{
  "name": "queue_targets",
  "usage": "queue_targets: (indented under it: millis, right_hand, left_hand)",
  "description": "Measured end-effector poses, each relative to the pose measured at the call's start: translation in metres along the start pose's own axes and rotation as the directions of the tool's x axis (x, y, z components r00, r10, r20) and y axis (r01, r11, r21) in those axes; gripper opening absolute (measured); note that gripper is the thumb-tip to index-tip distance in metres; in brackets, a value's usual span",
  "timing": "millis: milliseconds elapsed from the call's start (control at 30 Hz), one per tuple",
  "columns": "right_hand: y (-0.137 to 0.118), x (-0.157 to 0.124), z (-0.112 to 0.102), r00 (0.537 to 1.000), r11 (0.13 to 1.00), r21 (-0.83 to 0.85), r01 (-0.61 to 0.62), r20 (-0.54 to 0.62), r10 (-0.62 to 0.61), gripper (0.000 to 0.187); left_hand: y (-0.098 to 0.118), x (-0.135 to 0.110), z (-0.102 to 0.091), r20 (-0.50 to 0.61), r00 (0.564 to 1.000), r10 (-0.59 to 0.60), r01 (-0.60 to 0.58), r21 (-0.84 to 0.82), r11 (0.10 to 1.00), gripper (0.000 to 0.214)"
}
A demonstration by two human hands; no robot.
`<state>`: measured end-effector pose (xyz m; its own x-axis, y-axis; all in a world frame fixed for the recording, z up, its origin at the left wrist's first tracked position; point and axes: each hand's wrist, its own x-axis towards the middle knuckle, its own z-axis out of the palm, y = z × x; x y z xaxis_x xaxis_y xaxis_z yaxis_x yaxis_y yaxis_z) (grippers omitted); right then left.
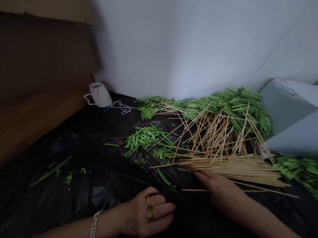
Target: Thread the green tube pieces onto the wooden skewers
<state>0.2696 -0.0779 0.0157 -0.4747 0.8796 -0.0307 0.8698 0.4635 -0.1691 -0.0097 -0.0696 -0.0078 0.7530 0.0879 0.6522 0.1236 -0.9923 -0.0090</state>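
Note:
My right hand (219, 190) reaches in from the right, its fingertips at the left ends of a pile of bamboo skewers (242, 168). Its fingers are stretched out against the skewers, and I see none clearly gripped. Below and to the left, my left hand (150, 212), with gold rings, hangs over the black plastic sheet (102, 201). Its fingers are curled in, and whatever they may hold is hidden. More skewers lie crisscrossed behind the pile. Cut green stalk pieces (145, 138) lie loose left of the skewers.
Larger heaps of cut green stalks (236, 105) lie along the white wall and at the right edge (311, 176). A white mug (100, 95) tilts beside tangled string (122, 107). A white box (306, 118) stands right; brown cardboard (33, 57) rises on the left.

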Motion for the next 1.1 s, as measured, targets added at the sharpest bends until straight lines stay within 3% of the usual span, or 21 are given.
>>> queue_targets:
  millis: [167, 367, 500, 600, 767, 1100]
  right_hand:
    - [0.003, 0.001, 0.008, 0.985, 0.989, -0.100, 0.111, -0.125, -0.123, 0.068]
    - [-0.023, 0.025, -0.012, 0.995, 0.989, 0.142, -0.037, 0.100, 0.023, 0.049]
    - [-0.045, 0.058, -0.015, 0.974, 0.958, 0.260, -0.123, 0.215, 0.067, 0.021]
    - [-0.059, 0.075, -0.008, 0.972, 0.977, 0.155, -0.146, 0.205, 0.112, 0.018]
    - [-0.071, 0.082, 0.000, 0.977, 0.989, 0.111, -0.101, 0.197, 0.078, 0.014]
    - [-0.064, 0.078, 0.009, 0.995, 0.998, -0.039, -0.053, 0.085, 0.057, 0.021]
  left_hand:
    - [0.000, -0.002, 0.001, 0.019, 1.000, -0.007, 0.007, 0.005, 1.000, 0.016]
    - [0.002, -0.002, -0.001, 0.032, 0.999, -0.026, 0.026, 0.006, 1.000, 0.016]
    - [0.002, -0.001, -0.001, 0.063, 0.998, -0.014, 0.012, 0.028, 1.000, 0.016]
    - [0.001, -0.002, 0.000, 0.051, 0.999, -0.007, 0.006, 0.020, 1.000, 0.016]
    - [0.001, -0.006, 0.004, 0.041, 0.999, -0.013, 0.012, 0.023, 1.000, 0.016]
    - [0.001, -0.011, 0.008, 0.082, 0.996, -0.033, 0.030, 0.034, 0.999, 0.018]
